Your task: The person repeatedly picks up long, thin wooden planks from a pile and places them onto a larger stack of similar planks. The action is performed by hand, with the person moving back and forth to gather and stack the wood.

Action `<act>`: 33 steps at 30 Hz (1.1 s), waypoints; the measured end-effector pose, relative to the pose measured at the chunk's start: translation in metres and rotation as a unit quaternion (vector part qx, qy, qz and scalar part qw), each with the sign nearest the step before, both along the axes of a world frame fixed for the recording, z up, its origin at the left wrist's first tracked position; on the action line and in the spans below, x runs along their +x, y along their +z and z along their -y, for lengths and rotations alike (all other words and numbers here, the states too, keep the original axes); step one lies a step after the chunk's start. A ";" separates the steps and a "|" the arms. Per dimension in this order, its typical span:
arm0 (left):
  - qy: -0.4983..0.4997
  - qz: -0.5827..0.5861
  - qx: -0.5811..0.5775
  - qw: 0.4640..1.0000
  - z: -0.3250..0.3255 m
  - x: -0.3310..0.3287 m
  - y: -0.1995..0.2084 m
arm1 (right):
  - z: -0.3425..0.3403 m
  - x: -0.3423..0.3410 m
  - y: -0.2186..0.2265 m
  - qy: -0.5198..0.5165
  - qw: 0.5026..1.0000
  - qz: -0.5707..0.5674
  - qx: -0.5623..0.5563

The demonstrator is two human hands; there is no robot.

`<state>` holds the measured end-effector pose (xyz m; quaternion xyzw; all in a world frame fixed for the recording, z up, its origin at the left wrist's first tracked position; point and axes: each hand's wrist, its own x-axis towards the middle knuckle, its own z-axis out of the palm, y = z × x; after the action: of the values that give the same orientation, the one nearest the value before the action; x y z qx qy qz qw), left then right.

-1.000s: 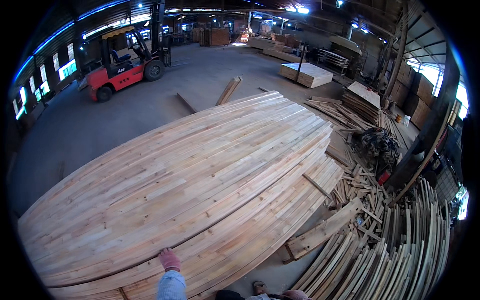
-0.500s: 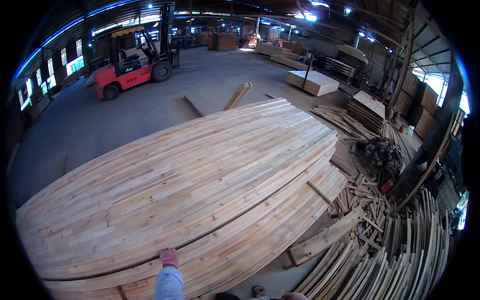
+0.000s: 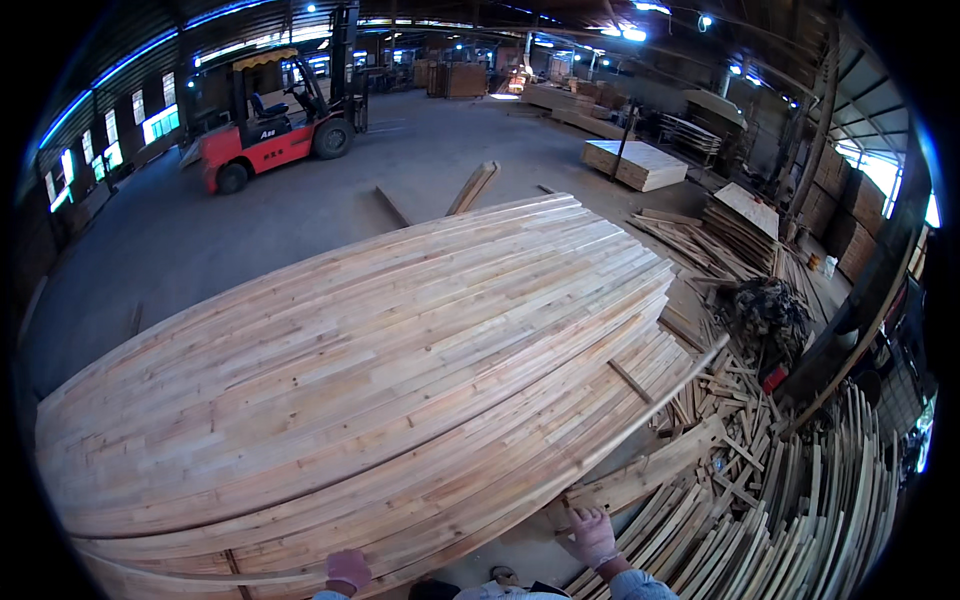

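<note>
Long pale wooden strips lie side by side in a wide stack (image 3: 330, 350), with a dark gap splitting off its nearer part. My left hand (image 3: 348, 568), in a pinkish glove, is closed at the stack's near edge. It grips a thin wooden strip (image 3: 220, 578) that runs off to the left; the fingertips are hidden. Right of it, my right hand (image 3: 594, 535), also gloved, is raised with fingers apart and holds nothing visible. It is beside the near edge, just below a strip (image 3: 680, 385) whose right end juts past the stack.
Loose strips (image 3: 700, 540) and a broad board (image 3: 650, 468) lie at the right, near scrap wood (image 3: 735, 430). A short stick (image 3: 630, 380) rests across the stack. A post (image 3: 850, 330) stands at right. Beyond are a red forklift (image 3: 270, 150) and a panel pile (image 3: 635, 165).
My left hand has moved nearer to me, from the gap to the near edge. My right hand has risen into view with fingers spread. A strip now sticks out at the stack's right end.
</note>
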<state>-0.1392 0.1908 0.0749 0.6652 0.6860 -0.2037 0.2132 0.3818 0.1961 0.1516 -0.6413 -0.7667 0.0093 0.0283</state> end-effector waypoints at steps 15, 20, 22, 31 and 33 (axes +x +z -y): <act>0.096 0.105 -0.003 0.990 0.139 0.091 0.002 | -0.020 0.132 -0.043 0.238 0.956 0.100 -0.141; 0.090 0.106 -0.030 0.990 0.148 0.135 0.015 | -0.037 0.149 -0.056 0.262 0.938 0.113 -0.196; 0.100 0.104 -0.032 0.989 0.148 0.143 0.014 | -0.041 0.159 -0.063 0.261 0.935 0.117 -0.211; 0.122 0.092 -0.001 0.988 0.200 0.087 0.035 | -0.052 0.222 -0.099 0.244 0.916 0.147 -0.283; 0.120 0.054 -0.044 0.990 0.222 0.063 0.051 | -0.059 0.235 -0.103 0.235 0.910 0.157 -0.302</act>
<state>-0.0765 -0.0314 0.1258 0.5785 0.7386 -0.1702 0.3015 0.6168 0.2549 0.0483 -0.4132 -0.8505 0.1464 -0.2905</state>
